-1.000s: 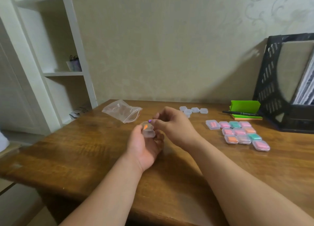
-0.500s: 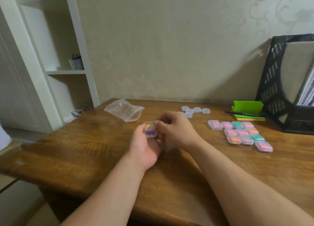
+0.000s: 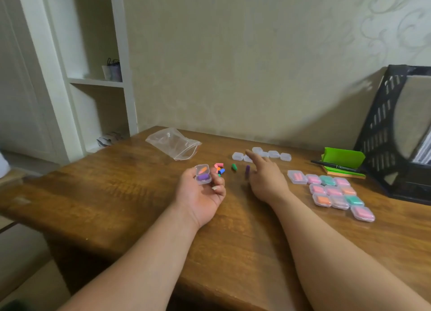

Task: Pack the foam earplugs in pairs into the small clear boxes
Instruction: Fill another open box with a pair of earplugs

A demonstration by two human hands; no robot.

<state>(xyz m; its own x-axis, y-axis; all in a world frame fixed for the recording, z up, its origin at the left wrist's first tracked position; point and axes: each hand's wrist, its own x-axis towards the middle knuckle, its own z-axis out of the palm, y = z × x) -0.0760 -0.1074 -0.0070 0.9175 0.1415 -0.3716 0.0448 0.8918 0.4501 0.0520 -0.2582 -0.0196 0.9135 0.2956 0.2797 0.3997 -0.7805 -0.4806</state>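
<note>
Your left hand [image 3: 203, 195] grips the clear box [image 3: 203, 175], steadying it for filling; your right hand [image 3: 265, 180], fingers [image 3: 253, 156] straight, reaches centre-frame toward the loose earplugs [image 3: 219, 168].

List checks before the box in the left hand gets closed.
1. Left hand holds the small clear box: ok.
2. Two earplugs in it: ok, an orange earplug and a purple earplug.
3. Colours match as a pair: not ok.
4. Lid shut: not ok, it looks raised.
5. Right hand free: ok, fingers straight, holding nothing.
6. Spare match within reach: ok, a loose purple earplug lies on the table beside the right hand.
</note>
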